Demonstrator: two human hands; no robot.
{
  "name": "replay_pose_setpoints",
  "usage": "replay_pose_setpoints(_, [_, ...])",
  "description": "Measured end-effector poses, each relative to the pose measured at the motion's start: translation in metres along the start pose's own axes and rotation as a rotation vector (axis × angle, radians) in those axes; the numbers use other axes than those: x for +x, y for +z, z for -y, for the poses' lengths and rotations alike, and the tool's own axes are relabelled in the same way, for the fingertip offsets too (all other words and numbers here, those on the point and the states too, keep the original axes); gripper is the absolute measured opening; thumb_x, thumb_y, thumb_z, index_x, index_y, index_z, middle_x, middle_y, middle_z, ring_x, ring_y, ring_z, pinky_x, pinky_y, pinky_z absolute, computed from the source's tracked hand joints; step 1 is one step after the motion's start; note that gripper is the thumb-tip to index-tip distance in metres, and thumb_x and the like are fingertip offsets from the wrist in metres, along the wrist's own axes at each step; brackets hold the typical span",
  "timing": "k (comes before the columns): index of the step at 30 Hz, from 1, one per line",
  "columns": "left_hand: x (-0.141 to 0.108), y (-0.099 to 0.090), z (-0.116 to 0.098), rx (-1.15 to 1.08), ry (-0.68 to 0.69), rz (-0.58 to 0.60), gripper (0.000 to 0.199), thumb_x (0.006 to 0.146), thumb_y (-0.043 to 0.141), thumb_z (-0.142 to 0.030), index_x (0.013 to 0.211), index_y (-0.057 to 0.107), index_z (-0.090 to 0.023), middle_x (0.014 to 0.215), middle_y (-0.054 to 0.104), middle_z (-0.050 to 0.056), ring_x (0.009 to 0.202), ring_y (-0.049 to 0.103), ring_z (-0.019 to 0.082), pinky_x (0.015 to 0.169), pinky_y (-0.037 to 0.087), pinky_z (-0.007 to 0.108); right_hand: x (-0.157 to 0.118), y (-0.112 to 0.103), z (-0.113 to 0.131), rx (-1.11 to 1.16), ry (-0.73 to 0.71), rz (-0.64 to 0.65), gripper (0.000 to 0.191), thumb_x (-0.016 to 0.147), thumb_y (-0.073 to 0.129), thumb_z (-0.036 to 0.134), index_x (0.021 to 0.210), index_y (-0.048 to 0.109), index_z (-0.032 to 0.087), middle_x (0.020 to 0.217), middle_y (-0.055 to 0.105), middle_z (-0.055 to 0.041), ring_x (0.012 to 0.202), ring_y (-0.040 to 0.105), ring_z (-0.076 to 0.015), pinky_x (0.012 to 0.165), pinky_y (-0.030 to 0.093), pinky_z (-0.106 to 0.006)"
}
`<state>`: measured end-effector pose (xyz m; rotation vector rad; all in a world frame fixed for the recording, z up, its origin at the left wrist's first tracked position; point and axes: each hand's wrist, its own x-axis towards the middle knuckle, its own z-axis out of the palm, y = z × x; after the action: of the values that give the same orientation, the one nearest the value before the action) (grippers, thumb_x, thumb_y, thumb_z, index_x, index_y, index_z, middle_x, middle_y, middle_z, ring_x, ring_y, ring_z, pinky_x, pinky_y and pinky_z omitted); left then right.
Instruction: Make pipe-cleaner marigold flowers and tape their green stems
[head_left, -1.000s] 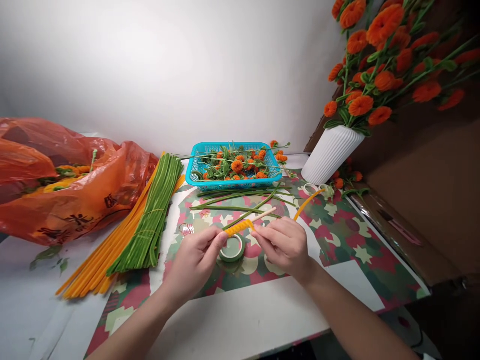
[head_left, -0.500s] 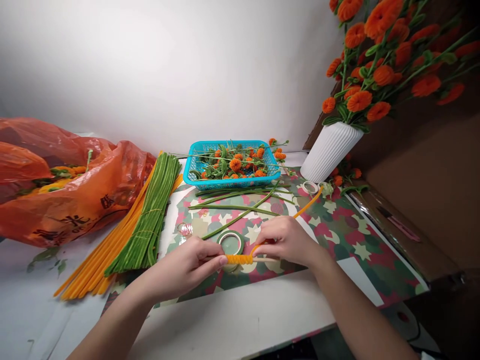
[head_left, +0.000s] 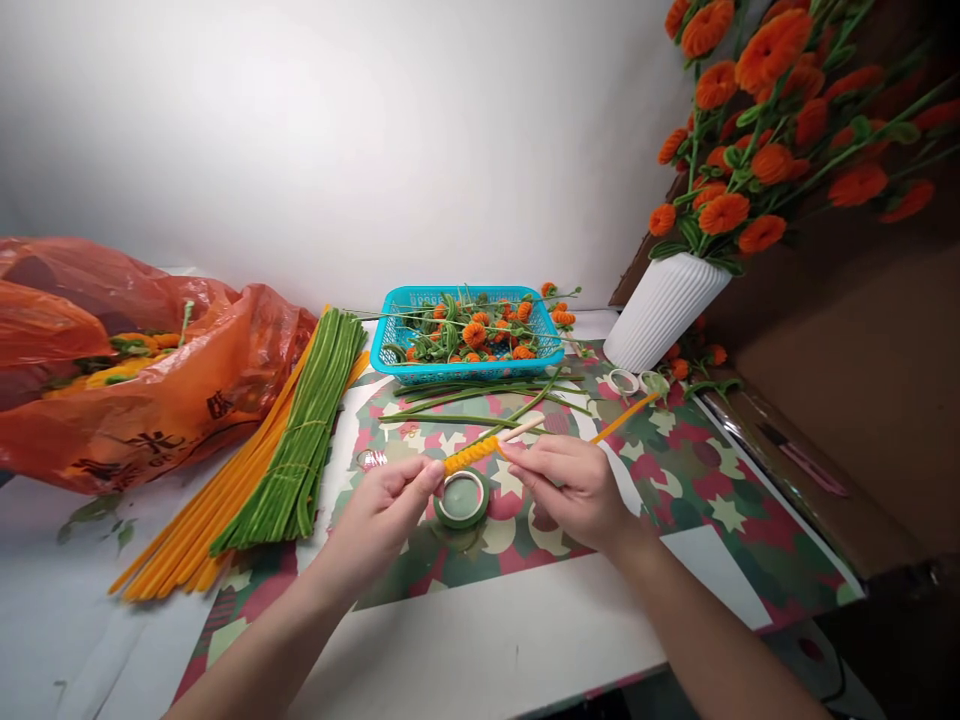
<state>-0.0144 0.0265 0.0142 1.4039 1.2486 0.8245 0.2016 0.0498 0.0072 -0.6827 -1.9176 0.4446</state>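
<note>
My left hand (head_left: 390,500) pinches the near end of a thin wooden stick (head_left: 523,429) wrapped in a tight coil of orange pipe cleaner (head_left: 471,456). The stick tilts up to the right, its bare end sticking out past the coil. My right hand (head_left: 574,480) is closed on the pipe cleaner at the coil's right end. The loose tail of the pipe cleaner (head_left: 626,415) runs out behind that hand to the upper right. Below the coil, a roll of green tape (head_left: 482,512) lies on the camouflage-patterned mat (head_left: 517,535).
A blue basket (head_left: 469,372) holds orange flowers with green stems; green pipe cleaners (head_left: 431,405) lie before it. At left are bundled green pipe cleaners (head_left: 300,440), orange ones (head_left: 195,515) and an orange plastic bag (head_left: 165,410). A white vase (head_left: 664,310) of flowers stands at right.
Both hands have turned the stick from level to tilted up at the right, raising it away from me. My right hand has moved from above the stick to the coil's right end.
</note>
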Motion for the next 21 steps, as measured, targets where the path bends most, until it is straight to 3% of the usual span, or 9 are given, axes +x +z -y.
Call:
replay_pose_setpoints(3, [0.003,-0.006,0.007,-0.214,-0.040,0.120,0.044,0.087,0.048,-0.055,0.062,0.036,-0.020,0.054,0.020,-0.009,0.048,0.014,0.008,0.044,0.014,0.022,0.000,-0.005,-0.001,0.254,0.190,0.028,0.020,0.086,0.064,0.020,0.101,0.075,0.024,0.064,0.068,-0.0009,0.057,0.060,-0.0131,0.051,0.049,-0.024])
replay_pose_setpoints(5, [0.003,-0.012,0.010,-0.245,-0.032,0.202,0.045,0.087,0.048,-0.055,0.062,0.037,-0.020,0.054,0.020,-0.009,0.048,0.013,0.007,0.043,0.013,0.022,0.000,-0.007,-0.002,0.393,0.326,0.080,0.015,0.082,0.069,0.027,0.094,0.078,0.024,0.068,0.070,-0.0025,0.058,0.060,-0.0140,0.046,0.048,-0.024])
replay_pose_setpoints(8, [0.001,-0.023,0.008,-0.138,0.000,0.329,0.045,0.088,0.047,-0.055,0.062,0.044,-0.018,0.055,0.026,-0.007,0.048,0.019,0.007,0.044,0.014,0.022,0.001,-0.012,-0.004,0.493,0.529,0.202,0.014,0.076,0.074,0.033,0.081,0.079,0.021,0.063,0.068,-0.0028,0.054,0.058,-0.0133,0.043,0.045,-0.023])
replay_pose_setpoints(11, [-0.002,-0.031,0.001,0.052,0.012,0.443,0.044,0.089,0.046,-0.052,0.064,0.052,-0.016,0.057,0.034,-0.005,0.050,0.028,0.008,0.046,0.020,0.022,0.003,-0.017,-0.005,0.448,0.658,0.301,0.017,0.069,0.080,0.034,0.066,0.077,0.018,0.056,0.063,-0.0011,0.047,0.053,-0.0107,0.040,0.040,-0.022])
replay_pose_setpoints(16, [-0.001,-0.033,-0.007,0.303,-0.066,0.505,0.040,0.091,0.043,-0.048,0.067,0.053,-0.016,0.060,0.039,-0.004,0.051,0.034,0.009,0.048,0.026,0.022,0.003,-0.017,-0.004,0.203,0.552,0.342,0.010,0.072,0.078,0.029,0.068,0.076,0.019,0.061,0.064,-0.0009,0.053,0.054,-0.0114,0.045,0.041,-0.022])
replay_pose_setpoints(18, [0.002,-0.031,-0.006,0.400,-0.094,0.422,0.040,0.090,0.042,-0.048,0.068,0.054,-0.017,0.059,0.040,-0.004,0.052,0.035,0.010,0.048,0.026,0.022,0.002,-0.011,-0.003,0.047,0.460,0.290,0.010,0.077,0.073,0.024,0.069,0.075,0.019,0.062,0.064,-0.0010,0.055,0.054,-0.0116,0.049,0.041,-0.023])
replay_pose_setpoints(21, [0.005,-0.025,-0.004,0.480,-0.070,0.179,0.041,0.090,0.040,-0.049,0.067,0.053,-0.017,0.059,0.041,-0.003,0.055,0.037,0.012,0.051,0.028,0.023,-0.003,0.003,-0.002,-0.138,0.278,0.163,0.014,0.085,0.064,0.020,0.074,0.074,0.018,0.066,0.066,-0.0028,0.061,0.057,-0.0138,0.058,0.044,-0.026])
